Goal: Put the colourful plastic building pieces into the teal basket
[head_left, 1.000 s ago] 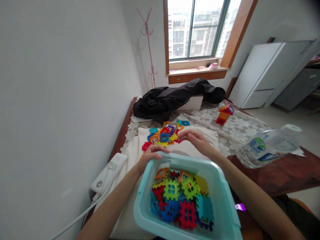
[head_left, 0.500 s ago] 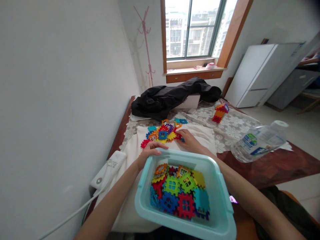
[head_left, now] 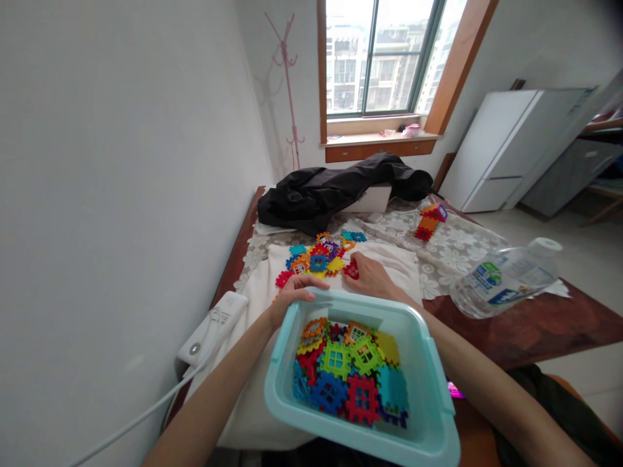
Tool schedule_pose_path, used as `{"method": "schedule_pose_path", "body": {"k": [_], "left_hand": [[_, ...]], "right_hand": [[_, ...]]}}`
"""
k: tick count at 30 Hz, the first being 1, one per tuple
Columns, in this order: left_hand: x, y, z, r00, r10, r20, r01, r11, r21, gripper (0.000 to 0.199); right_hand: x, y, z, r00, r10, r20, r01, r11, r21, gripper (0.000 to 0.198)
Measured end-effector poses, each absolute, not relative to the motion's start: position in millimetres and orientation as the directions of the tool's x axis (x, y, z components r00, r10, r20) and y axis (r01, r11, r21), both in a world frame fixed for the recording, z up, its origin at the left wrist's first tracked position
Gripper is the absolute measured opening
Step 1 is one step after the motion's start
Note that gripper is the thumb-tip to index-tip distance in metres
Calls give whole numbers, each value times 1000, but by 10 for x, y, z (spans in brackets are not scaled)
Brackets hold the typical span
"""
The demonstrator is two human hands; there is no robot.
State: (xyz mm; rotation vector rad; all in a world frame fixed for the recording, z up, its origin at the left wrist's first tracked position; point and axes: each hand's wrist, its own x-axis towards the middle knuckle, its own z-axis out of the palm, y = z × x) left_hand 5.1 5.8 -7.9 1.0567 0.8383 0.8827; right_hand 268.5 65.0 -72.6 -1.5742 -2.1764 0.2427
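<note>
My left hand [head_left: 294, 295] grips the far left rim of a light teal plastic bin [head_left: 433, 395], thumb over the edge. Inside the bin lie several square interlocking toy pieces, among them a red window piece [head_left: 362, 398], a blue piece [head_left: 329, 392] and a lime green piece [head_left: 335, 360]. Beyond the bin, my right hand [head_left: 370, 277] is closed on a red building piece [head_left: 351, 269] just above the white cloth. To its left spreads a pile of mixed coloured pieces, with a blue window piece [head_left: 318, 263] near the middle.
A large clear plastic bottle [head_left: 506, 279] stands on the right of the table. Farther back are a small red and orange built house [head_left: 429, 222] and a black cloth [head_left: 311, 194] over a white box. A white power strip [head_left: 214, 327] with a cable lies by the left wall.
My right hand has shifted slightly right, away from the pile, and the red piece in its fingers now shows more. My left hand stays on the bin's rim.
</note>
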Motion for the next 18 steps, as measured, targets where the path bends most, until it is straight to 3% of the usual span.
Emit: {"method": "schedule_pose_path", "body": {"k": [4, 6, 9, 11, 15, 18], "left_hand": [[48, 68, -102, 399, 907, -134, -194, 226, 955, 35], [48, 71, -130, 398, 908, -131, -212, 230, 950, 35], [52, 67, -167, 404, 905, -135, -253, 252, 934, 35], [57, 65, -186, 418, 899, -128, -270, 258, 928, 36], [64, 72, -220, 451, 884, -124, -289, 276, 917, 39], [62, 79, -240, 457, 882, -119, -288, 273, 918, 40]], "right_hand": [[2746, 689, -708, -243, 932, 268, 803, 348, -484, 33], [2826, 740, -660, -245, 926, 287, 707, 374, -601, 33], [2960, 776, -469, -267, 925, 270, 411, 363, -836, 31], [2998, 706, -246, -288, 923, 257, 202, 321, -925, 34], [2855, 308, 327, -429, 841, 330, 65, 393, -917, 38], [2643, 125, 643, -658, 646, 387, 36, 541, -840, 41]]}}
